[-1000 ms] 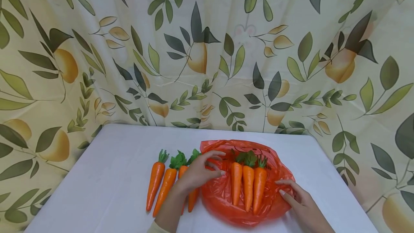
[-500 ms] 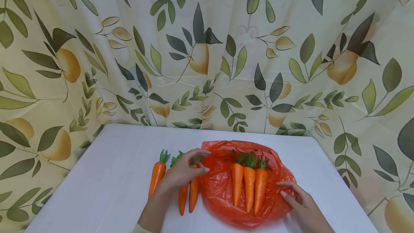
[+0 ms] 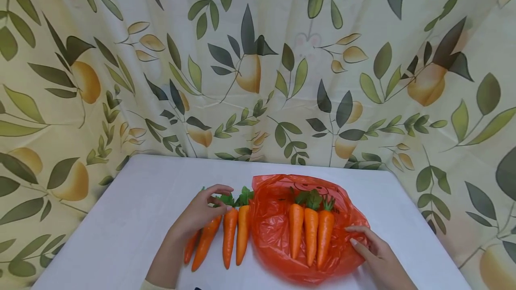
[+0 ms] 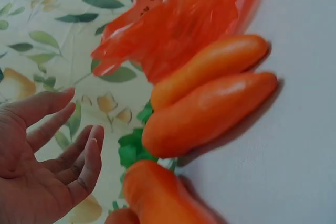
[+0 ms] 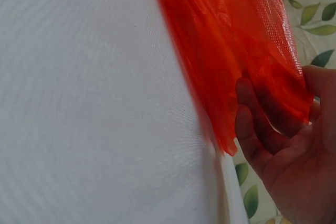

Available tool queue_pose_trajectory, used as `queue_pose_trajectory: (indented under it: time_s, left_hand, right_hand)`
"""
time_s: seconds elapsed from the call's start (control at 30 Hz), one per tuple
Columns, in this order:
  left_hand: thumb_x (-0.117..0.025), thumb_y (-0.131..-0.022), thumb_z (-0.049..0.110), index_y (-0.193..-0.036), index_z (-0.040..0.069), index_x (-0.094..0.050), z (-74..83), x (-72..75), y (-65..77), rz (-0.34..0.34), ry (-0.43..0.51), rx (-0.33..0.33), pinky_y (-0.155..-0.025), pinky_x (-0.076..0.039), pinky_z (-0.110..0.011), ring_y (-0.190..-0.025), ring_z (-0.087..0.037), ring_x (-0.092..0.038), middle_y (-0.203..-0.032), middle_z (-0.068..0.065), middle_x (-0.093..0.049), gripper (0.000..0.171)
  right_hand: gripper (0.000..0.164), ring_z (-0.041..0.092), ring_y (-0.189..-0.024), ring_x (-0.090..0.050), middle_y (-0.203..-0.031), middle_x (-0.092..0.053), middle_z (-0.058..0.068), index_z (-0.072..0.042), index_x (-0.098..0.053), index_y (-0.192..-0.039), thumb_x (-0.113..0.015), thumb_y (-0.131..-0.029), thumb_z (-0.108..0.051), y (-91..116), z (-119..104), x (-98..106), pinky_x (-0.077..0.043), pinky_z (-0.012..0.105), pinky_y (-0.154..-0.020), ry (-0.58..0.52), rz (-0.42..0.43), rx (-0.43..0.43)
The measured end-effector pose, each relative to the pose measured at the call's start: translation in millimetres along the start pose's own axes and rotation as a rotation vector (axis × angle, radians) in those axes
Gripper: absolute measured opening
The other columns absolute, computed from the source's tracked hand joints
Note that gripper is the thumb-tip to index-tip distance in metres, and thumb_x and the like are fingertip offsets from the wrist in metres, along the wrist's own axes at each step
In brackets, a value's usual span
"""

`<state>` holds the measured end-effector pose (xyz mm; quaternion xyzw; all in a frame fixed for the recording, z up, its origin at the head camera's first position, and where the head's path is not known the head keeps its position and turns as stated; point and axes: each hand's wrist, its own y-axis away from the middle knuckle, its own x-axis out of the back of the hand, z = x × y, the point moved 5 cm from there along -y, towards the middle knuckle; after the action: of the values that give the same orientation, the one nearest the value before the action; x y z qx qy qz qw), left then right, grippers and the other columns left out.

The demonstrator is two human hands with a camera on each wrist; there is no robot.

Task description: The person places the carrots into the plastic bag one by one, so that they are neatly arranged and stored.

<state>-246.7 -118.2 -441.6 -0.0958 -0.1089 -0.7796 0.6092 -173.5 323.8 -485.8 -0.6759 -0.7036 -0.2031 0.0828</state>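
Note:
Over the green tops of several orange carrots (image 3: 230, 238) on the left, my left hand (image 3: 199, 209) hovers with its fingers loosely bent and nothing between them. It hides part of the leftmost carrot (image 3: 191, 249). In the left wrist view, a gap separates the left hand (image 4: 52, 156) from the nearest carrots (image 4: 210, 109). A red plastic bag (image 3: 274, 236) lies spread to the right, with three carrots (image 3: 311, 236) side by side on it. My right hand (image 3: 379, 252) holds the bag's right edge; in the right wrist view, the bag (image 5: 220, 40) passes between thumb and fingers (image 5: 257, 124).
Everything lies on a white-covered table (image 3: 141, 218). Behind it hangs a curtain (image 3: 258, 66) printed with leaves and fruit. The loose carrots lie close to the bag's left edge, the nearest one (image 3: 242, 236) almost against it.
My left hand has moved left from above the bag to the loose carrots, uncovering the ones nearest the bag. My right hand has stayed at the bag's edge.

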Motion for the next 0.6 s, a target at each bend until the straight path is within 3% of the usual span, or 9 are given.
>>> queue_pose_trajectory:
  time_s: [0.13,0.3,0.6]
  left_hand:
    - [-0.077,-0.094,0.012,-0.132,0.014,-0.067,-10.1,17.4,2.2,0.020,0.015,0.011,-0.085,-0.057,-0.045,-0.099,-0.026,-0.062,-0.133,-0.012,-0.061,0.039]
    - [-0.075,-0.095,0.010,-0.130,0.016,-0.068,-23.6,39.1,5.1,0.069,0.016,0.045,-0.088,-0.056,-0.044,-0.098,-0.026,-0.063,-0.133,-0.013,-0.060,0.037]
    - [-0.076,-0.094,0.013,-0.134,0.009,-0.065,-38.4,65.1,7.8,0.107,-0.019,0.066,-0.090,-0.054,-0.048,-0.105,-0.026,-0.063,-0.139,-0.014,-0.058,0.042]
  right_hand:
    - [0.036,0.020,-0.104,-0.065,-0.143,-0.052,0.021,-0.004,-0.055,-0.141,-0.058,-0.107,-0.012,-1.7,0.0,0.1,-0.058,0.030,-0.084,0.010,-0.002,0.004]
    - [0.036,0.021,-0.102,-0.066,-0.145,-0.050,0.023,-0.002,-0.054,-0.142,-0.057,-0.107,-0.012,-2.7,0.1,-0.9,-0.059,0.031,-0.083,0.011,-0.006,-0.005]
    - [0.038,0.019,-0.100,-0.065,-0.140,-0.055,0.022,-0.001,-0.054,-0.141,-0.059,-0.107,-0.017,-3.1,-0.3,-0.5,-0.058,0.029,-0.083,0.029,-0.005,-0.004]
